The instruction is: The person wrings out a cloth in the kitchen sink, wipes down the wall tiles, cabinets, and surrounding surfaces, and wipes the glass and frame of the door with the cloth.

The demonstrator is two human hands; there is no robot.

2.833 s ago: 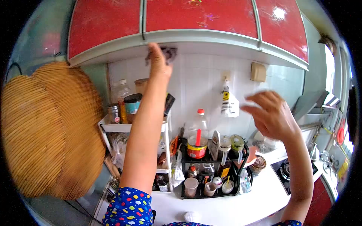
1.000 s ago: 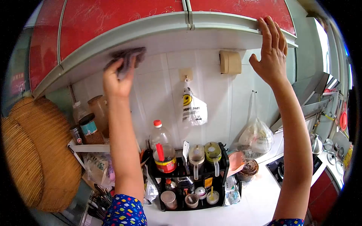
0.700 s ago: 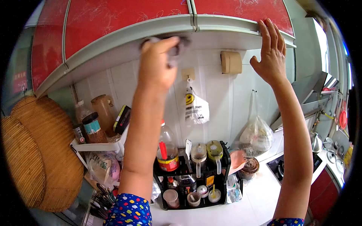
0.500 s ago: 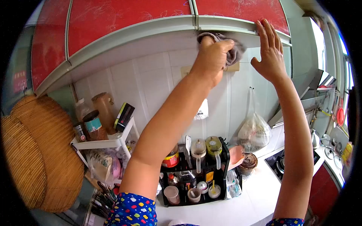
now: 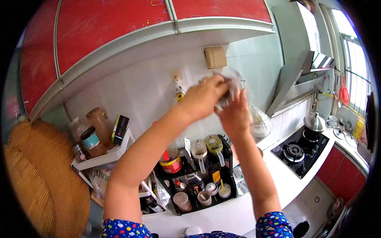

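Observation:
Both hands meet in front of the tiled wall, below the red wall cabinet [image 5: 111, 23]. My left hand [image 5: 203, 97] is closed around a greyish cloth [image 5: 231, 81], which is smeared by motion. From below, my right hand [image 5: 235, 116] grips the same cloth with fingers pointing up; part of this grip is blurred. Behind the hands, a tied plastic bag [image 5: 260, 123] hangs on the wall, partly covered by the right hand. A beige switch box [image 5: 215, 57] is fixed just above them.
Below the arms, a black spice rack [image 5: 186, 208] with several jars stands on the white counter [image 5: 254, 214]. To the right are a gas stove [image 5: 293, 152] and a slanted range hood [image 5: 291, 89]. A white shelf [image 5: 99, 158] and woven lids [image 5: 43, 178] stand left.
The left hand has brought the cloth down from the cabinet's lower edge. My right hand has left the cabinet front and joined it at the cloth. The view has turned right and downward.

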